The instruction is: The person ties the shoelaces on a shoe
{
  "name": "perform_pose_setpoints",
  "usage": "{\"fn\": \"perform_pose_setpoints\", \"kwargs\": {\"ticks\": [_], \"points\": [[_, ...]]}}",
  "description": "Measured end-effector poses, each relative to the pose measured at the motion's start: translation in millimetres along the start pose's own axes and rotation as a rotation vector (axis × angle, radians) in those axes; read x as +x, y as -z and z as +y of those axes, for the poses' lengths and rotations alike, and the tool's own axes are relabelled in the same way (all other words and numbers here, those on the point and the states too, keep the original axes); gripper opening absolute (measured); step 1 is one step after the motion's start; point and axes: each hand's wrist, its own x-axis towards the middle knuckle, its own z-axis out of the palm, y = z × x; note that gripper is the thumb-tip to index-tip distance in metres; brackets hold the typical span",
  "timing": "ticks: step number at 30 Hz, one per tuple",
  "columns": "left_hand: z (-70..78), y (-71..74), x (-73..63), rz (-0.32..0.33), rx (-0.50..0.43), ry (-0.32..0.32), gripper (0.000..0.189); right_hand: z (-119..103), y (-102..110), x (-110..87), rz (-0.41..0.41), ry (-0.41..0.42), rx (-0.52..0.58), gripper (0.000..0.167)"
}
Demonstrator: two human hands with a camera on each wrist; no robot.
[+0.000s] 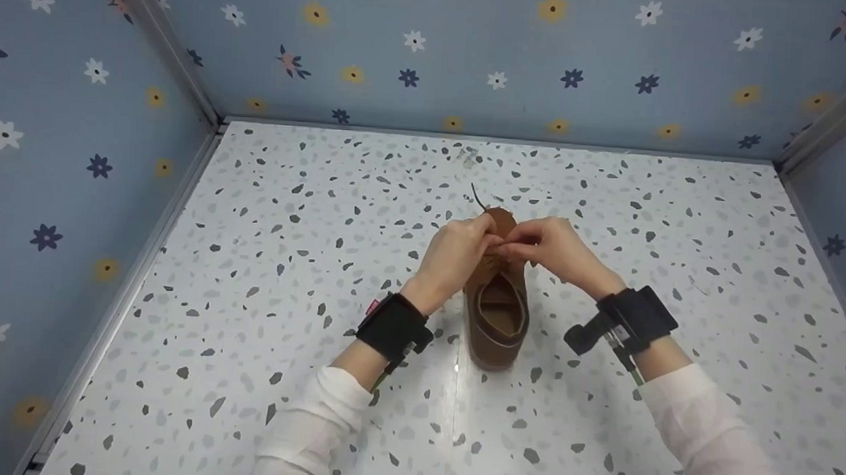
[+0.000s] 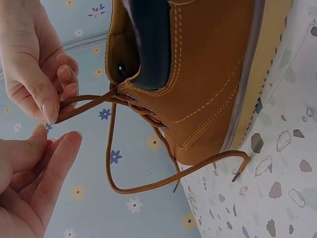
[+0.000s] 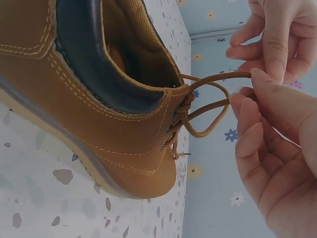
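A brown lace-up shoe (image 1: pixel 498 348) with a dark padded collar stands on the speckled surface, toe pointing away. My right hand (image 1: pixel 554 250) pinches a doubled strand of the brown shoelace (image 3: pixel 218 77) between thumb and fingers, above the top eyelets. Close by, my left hand (image 1: pixel 454 253) has its fingertips beside the right hand's. In the left wrist view, this left hand (image 2: pixel 29 183) shows a gap between thumb and index finger, with no lace visible there. The other lace end (image 2: pixel 148 189) hangs in a wide curve beside the shoe, its tip loose near the toe.
White speckled flooring (image 1: pixel 305 318) lies under the shoe. Blue flowered panels (image 1: pixel 445 53) rise at the back and on both sides. Each wrist wears a black strap with a camera (image 1: pixel 394 327).
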Motion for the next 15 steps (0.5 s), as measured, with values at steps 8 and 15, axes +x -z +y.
{"fn": "perform_pose_setpoints", "kwargs": {"ticks": [8,15], "points": [[-6.4,2.3,1.9,0.061,0.061,0.019,0.011,0,0,-0.7,-0.005,-0.002,0.018,0.012],[-20.5,-2.2,0.1,0.087,0.183,0.143,0.032,2,0,-1.1,-0.019,0.002,0.028,0.014]]}}
